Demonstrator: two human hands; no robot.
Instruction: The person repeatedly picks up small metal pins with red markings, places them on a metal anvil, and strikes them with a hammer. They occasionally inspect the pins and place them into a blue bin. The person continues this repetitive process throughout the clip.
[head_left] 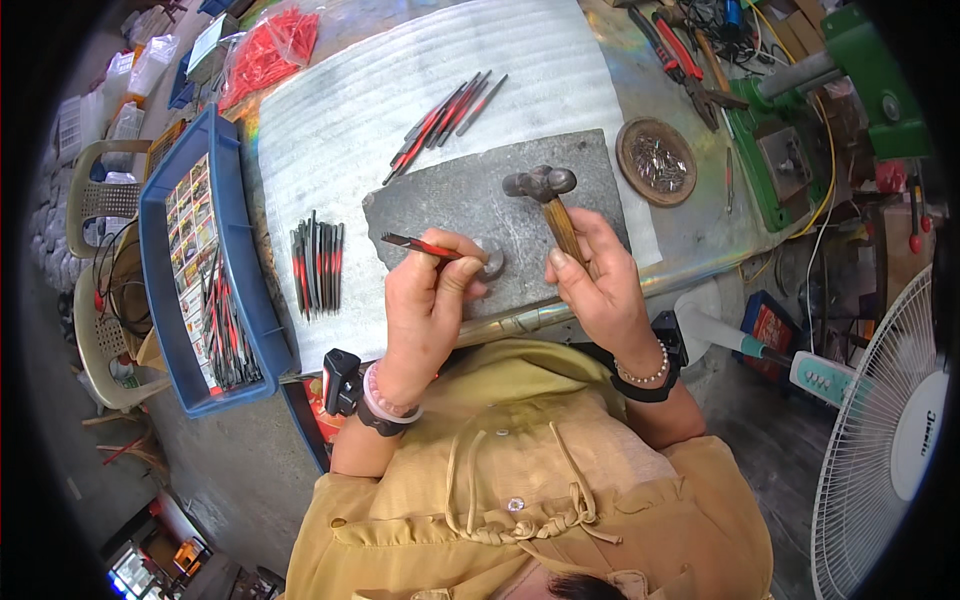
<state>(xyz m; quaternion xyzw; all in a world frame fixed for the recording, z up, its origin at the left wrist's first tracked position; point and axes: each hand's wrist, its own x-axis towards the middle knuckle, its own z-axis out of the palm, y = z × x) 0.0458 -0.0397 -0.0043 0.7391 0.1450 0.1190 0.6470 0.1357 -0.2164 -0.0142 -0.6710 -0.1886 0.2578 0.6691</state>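
Observation:
My left hand (420, 300) is closed around a thin red-and-black stick-like tool (407, 242), held above the grey slab (450, 200). Just at its fingertips a small round metal piece (491, 264) shows, partly covered; I cannot tell whether the fingers touch it. In my right hand (605, 300) is a hammer (541, 184), gripped by its wooden handle with the head raised over the slab. A row of similar red-and-black sticks (317, 265) lies left of the slab, and a loose bunch (445, 120) lies beyond it.
A blue tray (150, 235) with more sticks stands at the left. Right of the slab sits a round dish (655, 162) of small metal bits. Pliers (690, 95) and a green machine (785, 170) are at the right, with a white fan (880, 430) nearer me.

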